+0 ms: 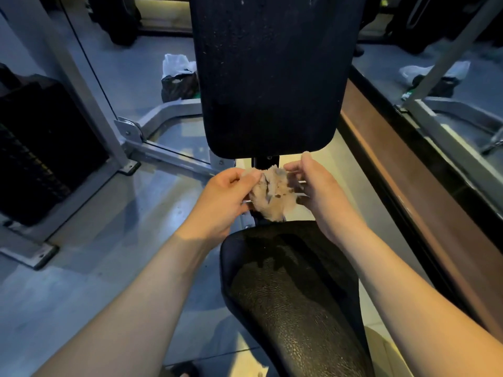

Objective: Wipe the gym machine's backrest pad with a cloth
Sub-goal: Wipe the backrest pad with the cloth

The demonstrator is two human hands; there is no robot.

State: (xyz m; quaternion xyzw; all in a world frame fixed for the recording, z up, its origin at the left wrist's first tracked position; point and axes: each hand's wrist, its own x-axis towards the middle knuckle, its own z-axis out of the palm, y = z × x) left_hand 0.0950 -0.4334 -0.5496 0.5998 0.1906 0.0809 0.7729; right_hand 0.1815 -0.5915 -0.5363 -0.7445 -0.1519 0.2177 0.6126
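The black backrest pad (272,74) stands upright at top centre, speckled with pale dust. Just below its lower edge, a crumpled beige cloth (275,195) hangs between both hands, above the gap between backrest and seat. My left hand (226,200) pinches the cloth's left side with curled fingers. My right hand (313,186) grips the right side, with one finger raised towards the pad's bottom edge. Neither hand nor cloth touches the backrest. The black seat pad (294,295) lies below my forearms.
A grey metal machine frame (163,151) and a black weight stack (40,153) stand at the left. A black and white plastic bag (179,77) sits on the floor behind. A mirror (449,77) and a brown ledge (408,180) run along the right.
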